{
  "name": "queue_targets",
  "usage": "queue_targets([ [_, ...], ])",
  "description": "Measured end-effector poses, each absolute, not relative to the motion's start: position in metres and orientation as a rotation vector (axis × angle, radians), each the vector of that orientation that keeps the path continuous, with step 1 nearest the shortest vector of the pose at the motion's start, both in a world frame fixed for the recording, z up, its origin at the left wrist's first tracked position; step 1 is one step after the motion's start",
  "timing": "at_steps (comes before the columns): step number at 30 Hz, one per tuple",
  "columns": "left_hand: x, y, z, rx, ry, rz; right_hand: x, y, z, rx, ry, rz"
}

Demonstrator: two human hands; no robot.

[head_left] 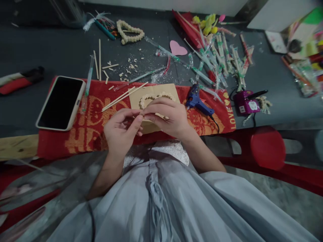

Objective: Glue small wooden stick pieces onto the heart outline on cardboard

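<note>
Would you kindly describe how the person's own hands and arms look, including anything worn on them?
The left hand and right hand are ungloved, with no ring or bracelet that I can make out. Both forearms are bare, no sleeve showing. Below them spreads a loose, pale blue-grey garment.

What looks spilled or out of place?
Short stick pieces and pale crumbs lie strewn over the dark table, mostly just beyond the red towel; they look spilled because they are scattered, not gathered.
</note>
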State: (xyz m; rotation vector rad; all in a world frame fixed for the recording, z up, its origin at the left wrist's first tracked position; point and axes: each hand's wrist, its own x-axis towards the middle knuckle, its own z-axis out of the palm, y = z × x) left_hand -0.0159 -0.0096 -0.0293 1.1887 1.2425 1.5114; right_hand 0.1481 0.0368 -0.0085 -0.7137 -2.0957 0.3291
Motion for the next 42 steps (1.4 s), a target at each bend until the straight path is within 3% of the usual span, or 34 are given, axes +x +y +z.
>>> queue_targets([
  [9, -0.015, -0.007, -0.024, 1.194, 1.302, 1.405, 0.153, 0.041, -0.007, -0.697, -2.223, 0.316],
  [19, -0.008, 0.000, -0.021, 0.744, 1.179, 1.467, 0.157, 0.034, 0.000, -0.917, -1.903, 0.756],
  [29, -0.014, 0.007, -0.008, 0.384, 0.886, 1.174, 0.142, 0.028, -0.004, -0.984, -1.834, 0.606],
  [42, 0.000, 0.002, -0.007, 0.343, 1.093, 1.360, 0.123, 0.028, -0.009, -1.094, -1.831, 0.782],
])
